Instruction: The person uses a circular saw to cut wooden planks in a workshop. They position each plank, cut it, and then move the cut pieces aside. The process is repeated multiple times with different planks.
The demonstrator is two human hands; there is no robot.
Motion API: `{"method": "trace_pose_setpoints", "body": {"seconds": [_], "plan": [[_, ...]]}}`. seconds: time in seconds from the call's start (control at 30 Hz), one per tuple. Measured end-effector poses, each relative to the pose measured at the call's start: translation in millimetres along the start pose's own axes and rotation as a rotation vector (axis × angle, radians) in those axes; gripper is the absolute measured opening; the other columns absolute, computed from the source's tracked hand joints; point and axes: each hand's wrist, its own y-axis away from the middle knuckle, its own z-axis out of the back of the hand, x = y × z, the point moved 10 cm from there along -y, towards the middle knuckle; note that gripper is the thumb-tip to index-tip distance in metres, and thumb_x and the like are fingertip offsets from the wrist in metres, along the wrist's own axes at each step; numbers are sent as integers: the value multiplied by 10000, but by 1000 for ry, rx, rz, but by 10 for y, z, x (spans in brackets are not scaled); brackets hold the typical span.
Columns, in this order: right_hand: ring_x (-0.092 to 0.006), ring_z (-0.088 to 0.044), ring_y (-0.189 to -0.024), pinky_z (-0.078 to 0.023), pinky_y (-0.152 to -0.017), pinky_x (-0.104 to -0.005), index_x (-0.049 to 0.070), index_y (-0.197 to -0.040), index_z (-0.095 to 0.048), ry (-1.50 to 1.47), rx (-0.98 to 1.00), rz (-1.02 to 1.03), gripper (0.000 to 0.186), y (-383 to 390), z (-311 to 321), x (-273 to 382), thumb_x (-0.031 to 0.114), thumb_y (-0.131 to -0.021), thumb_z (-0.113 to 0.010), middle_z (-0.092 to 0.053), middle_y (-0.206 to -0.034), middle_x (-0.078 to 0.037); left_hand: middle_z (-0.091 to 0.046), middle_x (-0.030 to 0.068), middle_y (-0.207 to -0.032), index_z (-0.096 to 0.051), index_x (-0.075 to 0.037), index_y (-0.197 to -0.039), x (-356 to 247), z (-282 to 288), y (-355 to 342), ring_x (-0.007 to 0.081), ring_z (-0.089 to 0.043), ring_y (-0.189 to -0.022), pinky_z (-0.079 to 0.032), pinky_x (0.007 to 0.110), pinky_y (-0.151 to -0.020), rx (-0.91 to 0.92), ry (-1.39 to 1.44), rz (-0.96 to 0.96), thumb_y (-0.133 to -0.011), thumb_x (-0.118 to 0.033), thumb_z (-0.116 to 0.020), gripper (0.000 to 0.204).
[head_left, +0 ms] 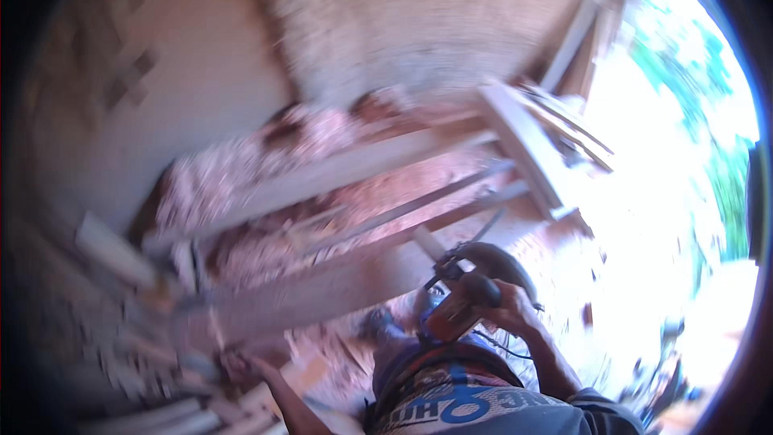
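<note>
The power tool point(452, 312) is gripped in the right hand point(513, 308), by the counter's point(314, 294) near edge, toward its right end. The left hand point(243, 366) is near the near left corner, too blurred to tell open from closed. A beam point(346, 169) lines the far edge; shavings point(213, 181) lie behind.

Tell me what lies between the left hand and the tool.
In the head view, blurred wood debris and a foot lie between the left hand and the tool.
</note>
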Motion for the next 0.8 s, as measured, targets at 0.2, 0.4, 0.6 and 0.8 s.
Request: {"method": "trace_pose_setpoints", "body": {"seconds": [0.2, 0.4, 0.6, 0.8], "plan": [[-225, -707, -947, -554, -873, -395, 25, -1191, -698, -355, -120, -181, 490, 393, 255, -562, 275, -790, -825, -741, -981, -127, -570, 254, -1366, -623, 75, -1287, -1393, -2006, 817, 355, -557, -1252, -414, 448, -1112, 471, 0, -350, -1034, -360, -612, 503], [-215, -722, -880, -574, -822, -370, 10, -1207, -696, -538, -371, -285, 528, 959, 761, -1312, 286, -772, -811, -750, -1006, -131, -639, 107, -1074, -641, -32, -1044, -2662, -3632, 4209, 227, -604, -1024, -489, 401, -926, 1303, 253, 17, -1018, -441, -593, 412], [-199, -728, -845, -578, -763, -362, 2, -1178, -701, -546, -559, -378, 498, 1196, 1214, -2067, 306, -795, -797, -752, -954, -125, -645, 66, -1080, -579, -109, -1257, -3169, -4070, 7503, 226, -642, -1003, -532, 421, -884, 1796, 131, 708, -976, -468, -686, 469], [-188, -715, -789, -570, -715, -349, 3, -1167, -705, -696, -625, -717, 442, 1578, 1556, -2676, 248, -809, -788, -744, -921, -104, -384, 219, -1590, -359, -175, -1583, -4550, -3421, 9268, 450, -300, -1503, -228, 705, -1181, 1448, 175, -1384, -733, -593, -851, 1067]]}}
